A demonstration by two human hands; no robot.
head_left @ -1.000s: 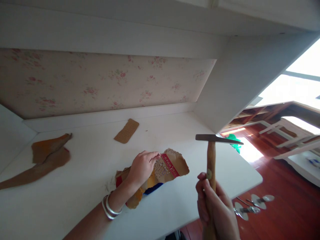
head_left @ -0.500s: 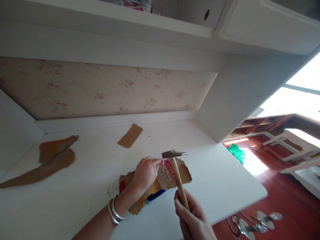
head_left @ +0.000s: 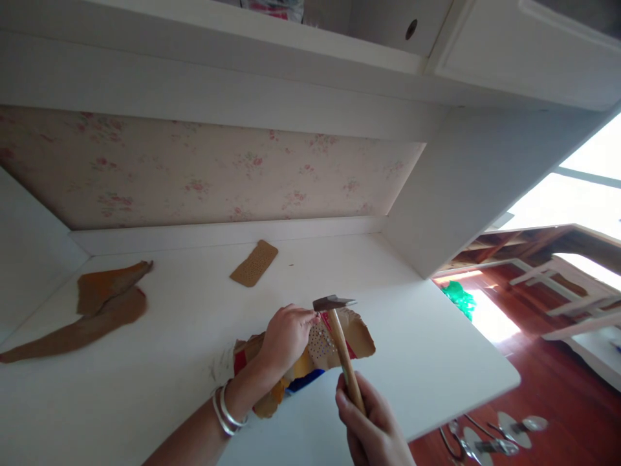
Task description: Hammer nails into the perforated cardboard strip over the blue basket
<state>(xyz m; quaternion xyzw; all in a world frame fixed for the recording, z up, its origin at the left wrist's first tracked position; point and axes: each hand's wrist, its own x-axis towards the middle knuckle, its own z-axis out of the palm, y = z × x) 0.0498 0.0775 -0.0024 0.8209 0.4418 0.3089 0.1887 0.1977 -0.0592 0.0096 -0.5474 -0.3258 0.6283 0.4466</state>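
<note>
Firmly held in the right grip [head_left: 369,421], fingers closed round the lower wooden shaft: a hammer [head_left: 342,343], bare along the upper shaft. Head [head_left: 334,302] of dark metal, blunt at one end, thinning to a wedge at the other, apparently just beside the tips of the left grip [head_left: 286,336]. Likely head-heavy, stiff throughout, hardly fragile; best taken low on the shaft, with some risk of slipping on smooth wood in a loose hold. Beneath the left grip, torn cardboard [head_left: 366,340], tan, buckled, ragged-edged, with a red band [head_left: 353,351] and a speckled patch [head_left: 320,346]. Probably light, bendable, easily torn; better pressed from above than tugged by the rim. Left fingers drawn together; cannot tell of anything small pinched between. Blue piece [head_left: 305,380] peeking from under the cardboard, near the left grip. Beyond that grip, a perforated brown card [head_left: 255,264]; well to its left, a folded, long-tailed brown scrap [head_left: 107,310]. Underneath, smooth white worktop [head_left: 436,349], smudged just left of the left grip.
</note>
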